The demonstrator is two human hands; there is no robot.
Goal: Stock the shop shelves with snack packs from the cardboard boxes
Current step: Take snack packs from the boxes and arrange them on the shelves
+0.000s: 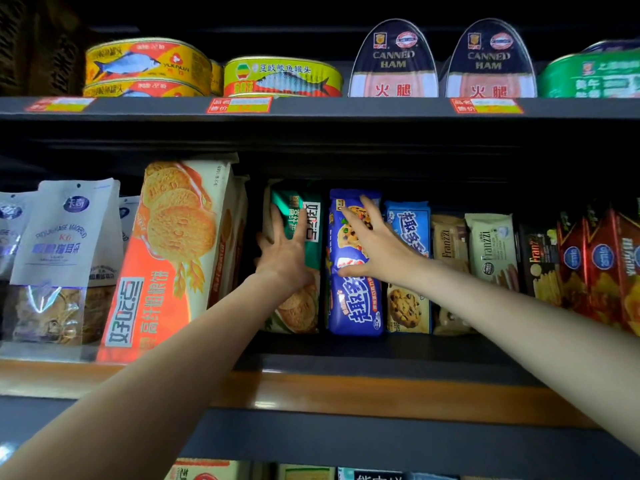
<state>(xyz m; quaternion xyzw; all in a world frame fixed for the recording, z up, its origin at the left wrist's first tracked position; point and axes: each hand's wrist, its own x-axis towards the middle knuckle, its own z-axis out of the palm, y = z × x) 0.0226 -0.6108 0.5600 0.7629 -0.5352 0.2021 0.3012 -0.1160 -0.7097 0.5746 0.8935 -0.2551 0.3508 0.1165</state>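
Head view: the left hand (285,251) presses spread, straight fingers on the green biscuit pack (298,216), upright mid-shelf (381,344). The right hand (374,244), fingers likewise apart and gripping nothing, lies flat on the blue cookie pack (355,306) just beside it.

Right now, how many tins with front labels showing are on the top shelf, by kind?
Canned ham tins: 2
Red-and-yellow fish tins: 2
Yellow-green fish tin: 1
Green tin: 1
Total: 6; any tins behind or beneath are too hidden to count.
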